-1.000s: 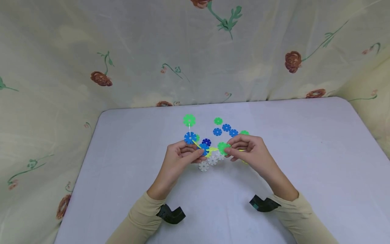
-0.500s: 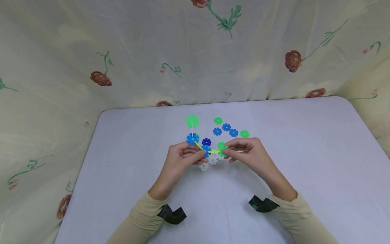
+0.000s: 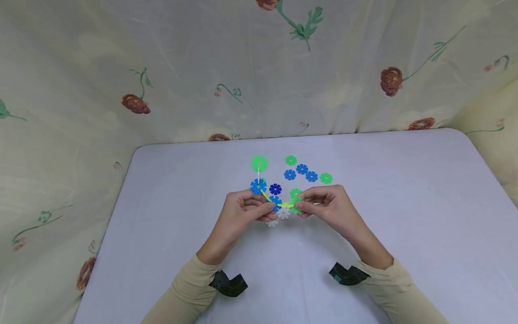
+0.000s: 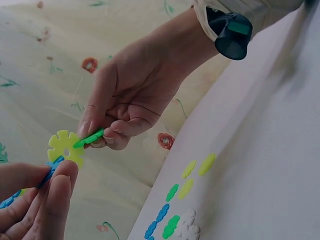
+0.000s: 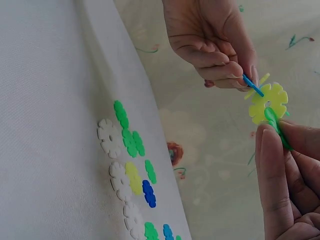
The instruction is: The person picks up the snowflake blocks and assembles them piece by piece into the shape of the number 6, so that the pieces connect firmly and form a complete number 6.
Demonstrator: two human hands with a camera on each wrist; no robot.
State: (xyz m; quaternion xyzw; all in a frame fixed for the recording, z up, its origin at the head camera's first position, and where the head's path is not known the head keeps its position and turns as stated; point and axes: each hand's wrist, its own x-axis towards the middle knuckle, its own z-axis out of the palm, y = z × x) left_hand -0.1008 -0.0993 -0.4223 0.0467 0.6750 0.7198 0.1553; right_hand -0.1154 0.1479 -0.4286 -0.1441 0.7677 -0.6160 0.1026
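Note:
My left hand (image 3: pixel 247 211) pinches a blue notched disc (image 4: pixel 51 171) between thumb and fingers. That disc belongs to a chain of interlocking snowflake discs, ending in a green disc (image 3: pixel 259 164) at the far end. From there the chain runs through a white disc (image 3: pixel 258 175) seen edge-on, another blue disc (image 3: pixel 258 186) and a yellow disc (image 3: pixel 265 195). My right hand (image 3: pixel 329 202) pinches a green notched disc (image 5: pixel 276 128). A second yellow disc (image 5: pixel 268 102) bridges the two hands, its edge meeting the blue disc on one side and the green one on the other.
Loose discs lie on the white table (image 3: pixel 162 216) beyond and beneath the hands: several blue (image 3: pixel 301 169), a dark blue one (image 3: pixel 275 189), green (image 3: pixel 326 178) and white ones (image 3: pixel 284 213). A flowered curtain (image 3: pixel 259 67) hangs behind the table's back edge.
The chain and my left hand have shifted slightly right and toward me. My right hand has moved a little left and down, its green disc turning from facing the camera to more edge-on.

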